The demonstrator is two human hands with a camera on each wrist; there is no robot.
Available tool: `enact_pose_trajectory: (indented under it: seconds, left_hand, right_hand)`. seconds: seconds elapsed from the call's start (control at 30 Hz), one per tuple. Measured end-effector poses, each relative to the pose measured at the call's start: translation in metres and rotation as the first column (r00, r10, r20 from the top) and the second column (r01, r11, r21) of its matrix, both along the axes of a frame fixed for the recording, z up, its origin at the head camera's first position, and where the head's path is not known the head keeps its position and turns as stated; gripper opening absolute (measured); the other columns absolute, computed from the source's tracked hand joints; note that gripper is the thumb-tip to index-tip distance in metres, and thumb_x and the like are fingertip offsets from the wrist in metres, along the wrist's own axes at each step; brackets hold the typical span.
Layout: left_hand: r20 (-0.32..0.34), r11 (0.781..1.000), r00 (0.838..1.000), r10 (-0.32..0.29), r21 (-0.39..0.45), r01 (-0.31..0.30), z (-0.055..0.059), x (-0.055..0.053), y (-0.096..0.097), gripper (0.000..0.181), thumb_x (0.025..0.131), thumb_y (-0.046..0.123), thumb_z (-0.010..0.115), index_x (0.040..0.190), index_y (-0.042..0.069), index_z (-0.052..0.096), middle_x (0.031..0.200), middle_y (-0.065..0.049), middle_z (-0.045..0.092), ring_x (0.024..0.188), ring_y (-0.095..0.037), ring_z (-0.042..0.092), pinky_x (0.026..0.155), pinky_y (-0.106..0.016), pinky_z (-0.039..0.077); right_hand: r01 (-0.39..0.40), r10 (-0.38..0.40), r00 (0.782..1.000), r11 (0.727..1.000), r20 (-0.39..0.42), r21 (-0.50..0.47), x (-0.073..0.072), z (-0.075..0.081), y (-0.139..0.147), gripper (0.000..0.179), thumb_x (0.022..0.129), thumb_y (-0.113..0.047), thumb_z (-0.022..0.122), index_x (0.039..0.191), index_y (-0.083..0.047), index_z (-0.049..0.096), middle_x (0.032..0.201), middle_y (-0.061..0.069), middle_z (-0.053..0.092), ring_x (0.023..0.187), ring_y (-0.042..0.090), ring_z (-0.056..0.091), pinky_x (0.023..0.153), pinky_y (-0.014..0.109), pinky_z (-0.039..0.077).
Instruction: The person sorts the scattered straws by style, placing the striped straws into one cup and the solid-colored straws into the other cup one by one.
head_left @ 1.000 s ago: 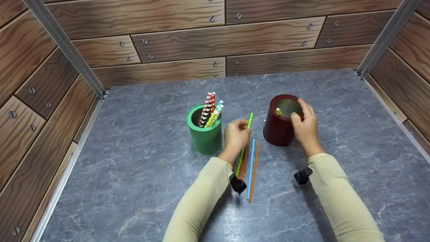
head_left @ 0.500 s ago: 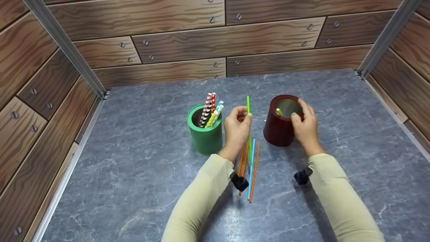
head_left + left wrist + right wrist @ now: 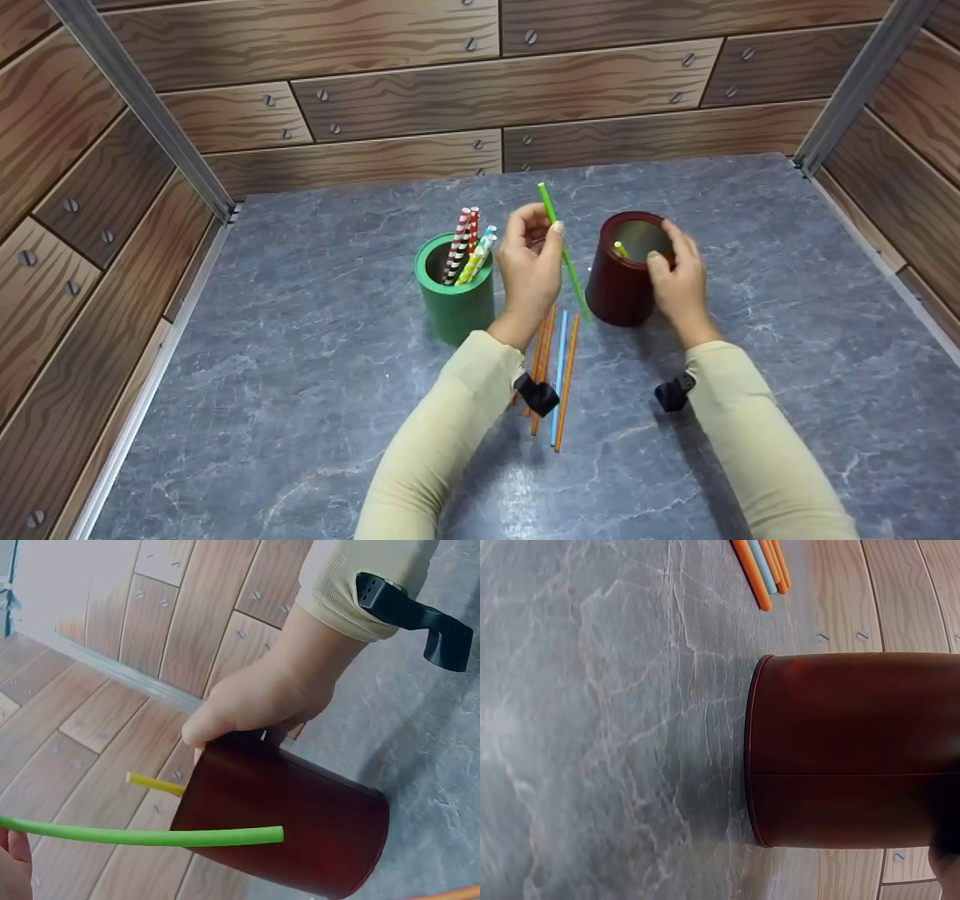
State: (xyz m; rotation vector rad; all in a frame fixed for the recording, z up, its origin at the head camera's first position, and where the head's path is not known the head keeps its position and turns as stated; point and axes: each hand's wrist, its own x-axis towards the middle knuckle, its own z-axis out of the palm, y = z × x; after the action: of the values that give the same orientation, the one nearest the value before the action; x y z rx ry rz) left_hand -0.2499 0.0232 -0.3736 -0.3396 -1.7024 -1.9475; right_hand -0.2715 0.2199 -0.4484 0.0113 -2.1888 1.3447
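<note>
My left hand (image 3: pixel 529 259) pinches a bright green drinking straw (image 3: pixel 547 202) between thumb and fingers, raised above the table. The straw slants, its lower end hanging close to the dark red cup (image 3: pixel 619 291). With thumb and fingers at the rim, my right hand (image 3: pixel 681 289) holds that cup, which stands upright on the table. A yellow straw (image 3: pixel 154 784) pokes out of the cup's mouth in the left wrist view. Below my left hand lie a blue straw (image 3: pixel 559 367) and several orange straws (image 3: pixel 568 382), partly hidden by the wrist camera.
To the left of my left hand stands a green cup (image 3: pixel 456 311) holding several patterned paper straws (image 3: pixel 459 244). The grey marbled table (image 3: pixel 285 360) is enclosed by wood-print walls (image 3: pixel 390 105) at the back and sides.
My left hand has lifted the green straw off the loose straws, moving up and away from me. The straw's lower end has swung right toward the red cup. My right hand stays put.
</note>
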Motion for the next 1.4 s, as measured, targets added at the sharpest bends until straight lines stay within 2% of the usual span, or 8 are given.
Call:
enact_pose_trajectory:
  seconds: [0.17, 0.47, 0.6, 0.77, 1.03, 1.1, 1.27, 1.4]
  left_hand:
    - [-0.051, 1.0, 0.999, -0.011, 0.021, 0.012, 0.007, 0.002, 0.001, 0.016, 0.084, -0.005, 0.057, 0.099, -0.005, 0.052, 0.086, -0.015, 0.054, 0.079, -0.007, 0.056, 0.065, -0.025, 0.052]
    - [-0.08, 0.994, 0.997, 0.002, 0.11, 0.007, 0.016, 0.002, 0.002, 0.016, 0.086, -0.005, 0.056, 0.099, -0.004, 0.047, 0.084, -0.013, 0.052, 0.079, -0.006, 0.054, 0.064, -0.032, 0.054]
    - [-0.103, 0.991, 0.995, 0.007, 0.137, 0.007, 0.017, 0.001, 0.003, 0.018, 0.086, -0.006, 0.054, 0.101, -0.004, 0.044, 0.086, -0.013, 0.05, 0.081, -0.007, 0.053, 0.067, -0.039, 0.054]
    - [-0.124, 0.986, 0.992, 0.032, 0.166, -0.011, 0.016, -0.002, 0.005, 0.019, 0.087, -0.007, 0.053, 0.101, -0.004, 0.04, 0.087, -0.012, 0.047, 0.081, -0.007, 0.052, 0.067, -0.036, 0.054]
    - [-0.119, 0.986, 0.992, 0.029, 0.166, -0.009, 0.005, -0.006, 0.009, 0.02, 0.087, -0.008, 0.052, 0.101, -0.002, 0.038, 0.087, -0.012, 0.047, 0.081, -0.008, 0.051, 0.069, -0.046, 0.052]
    - [-0.105, 0.988, 0.994, 0.035, 0.155, -0.018, 0.001, -0.007, 0.011, 0.02, 0.087, -0.007, 0.052, 0.101, -0.002, 0.038, 0.087, -0.012, 0.047, 0.082, -0.008, 0.051, 0.069, -0.043, 0.052]
    - [-0.08, 0.993, 0.996, 0.048, 0.11, -0.039, -0.006, -0.009, 0.016, 0.021, 0.087, -0.006, 0.053, 0.101, -0.001, 0.039, 0.088, -0.013, 0.048, 0.083, -0.009, 0.051, 0.067, -0.026, 0.051]
    - [-0.064, 0.996, 0.997, 0.045, 0.075, -0.04, -0.012, -0.01, 0.022, 0.02, 0.088, -0.004, 0.054, 0.101, 0.001, 0.041, 0.087, -0.013, 0.048, 0.083, -0.009, 0.052, 0.066, -0.023, 0.05]
  right_hand:
    - [0.0, 0.0, 1.0, 1.0, 0.009, 0.005, -0.001, 0.0, 0.0, 0.052, 0.079, -0.003, 0.05, 0.131, 0.003, 0.048, 0.131, 0.024, 0.048, 0.125, 0.032, 0.041, 0.103, 0.043, 0.031]
    - [-0.004, 0.004, 1.0, 1.0, 0.019, -0.003, 0.0, -0.001, 0.001, 0.052, 0.08, -0.003, 0.049, 0.132, 0.003, 0.047, 0.132, 0.023, 0.047, 0.124, 0.031, 0.041, 0.103, 0.043, 0.031]
    - [-0.006, 0.007, 1.0, 1.0, 0.019, -0.003, -0.001, -0.001, 0.002, 0.052, 0.08, -0.003, 0.049, 0.132, 0.003, 0.047, 0.133, 0.022, 0.047, 0.125, 0.031, 0.04, 0.103, 0.043, 0.03]
    - [-0.009, 0.009, 0.999, 1.0, 0.033, -0.005, -0.001, 0.0, 0.002, 0.052, 0.081, -0.004, 0.048, 0.133, 0.002, 0.047, 0.135, 0.022, 0.045, 0.127, 0.032, 0.039, 0.105, 0.042, 0.03]
    - [-0.001, 0.001, 1.0, 1.0, 0.017, -0.002, 0.0, -0.001, 0.001, 0.053, 0.079, -0.005, 0.049, 0.132, 0.003, 0.047, 0.133, 0.022, 0.047, 0.125, 0.031, 0.041, 0.103, 0.041, 0.031]
    - [-0.002, 0.002, 1.0, 1.0, 0.013, -0.006, 0.0, -0.001, 0.001, 0.053, 0.079, -0.004, 0.049, 0.132, 0.003, 0.048, 0.133, 0.023, 0.047, 0.126, 0.032, 0.04, 0.103, 0.041, 0.031]
    - [-0.003, 0.003, 1.0, 1.0, 0.004, -0.007, -0.001, -0.001, 0.001, 0.052, 0.079, -0.003, 0.049, 0.13, 0.004, 0.048, 0.133, 0.024, 0.046, 0.126, 0.034, 0.04, 0.104, 0.042, 0.031]
    - [0.0, 0.0, 1.0, 1.0, 0.006, -0.007, -0.001, -0.001, 0.001, 0.051, 0.079, -0.003, 0.048, 0.13, 0.004, 0.049, 0.132, 0.024, 0.046, 0.125, 0.034, 0.04, 0.102, 0.042, 0.032]
